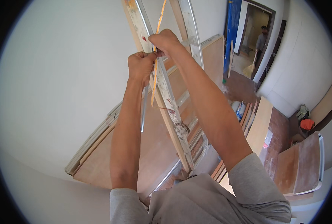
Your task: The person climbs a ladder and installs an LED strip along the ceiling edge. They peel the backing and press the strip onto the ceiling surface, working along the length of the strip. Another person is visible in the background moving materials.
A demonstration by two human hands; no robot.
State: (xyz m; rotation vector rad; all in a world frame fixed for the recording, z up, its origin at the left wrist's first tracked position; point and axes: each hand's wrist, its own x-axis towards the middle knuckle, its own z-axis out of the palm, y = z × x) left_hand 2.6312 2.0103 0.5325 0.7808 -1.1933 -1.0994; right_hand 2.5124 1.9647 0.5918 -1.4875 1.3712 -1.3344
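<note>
In front of a paint-spattered stepladder [166, 90], both of my arms reach up and forward. My left hand [139, 68] and my right hand [167, 42] meet, fingers pinched around a narrow, mottled orange-and-white strip [154, 89]. The strip runs up past my right hand, and its lower end dangles below my left. Its exact kind is unclear. Beneath my left wrist hangs a thin, pale, shiny strip [143, 115]; whether my fingers hold it too is hidden. A light wooden batten [167, 127] lies along the ladder's rail.
Large brown boards [117, 149] lean against the white wall behind the ladder. On the right are long planks [259, 121], an orange item [307, 124] and a brown panel with a pale metal edge [298, 164]. A person [261, 40] with a broom [249, 70] stands at the far doorway.
</note>
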